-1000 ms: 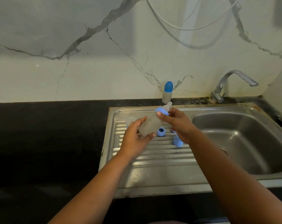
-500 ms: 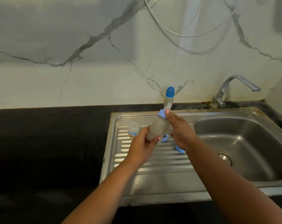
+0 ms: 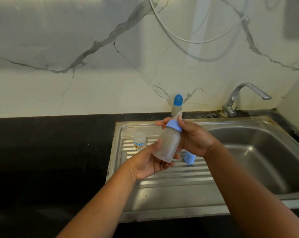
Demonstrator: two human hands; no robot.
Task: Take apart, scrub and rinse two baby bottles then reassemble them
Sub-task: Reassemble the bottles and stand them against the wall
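Note:
A cloudy baby bottle [image 3: 167,143] with a light blue collar ring [image 3: 174,125] and clear teat tilts above the drainboard. My left hand [image 3: 148,162] holds its base from below. My right hand [image 3: 193,136] grips the blue collar, fingers wrapped around it. A second small clear bottle [image 3: 139,140] with a printed label stands on the drainboard to the left. A light blue cap [image 3: 189,158] sits on the drainboard under my right wrist. Another bottle with a dark blue cap [image 3: 177,105] stands at the back by the wall.
The steel sink [image 3: 258,162] has its basin on the right and a ribbed drainboard [image 3: 171,179] on the left. A chrome tap [image 3: 243,97] stands at the back right. Black countertop [image 3: 42,152] stretches left. A white cable [image 3: 188,40] hangs on the marble wall.
Both hands have raised the bottle and tipped it more upright. My right hand's fingers have closed further around the blue collar. The small labelled bottle has come into view.

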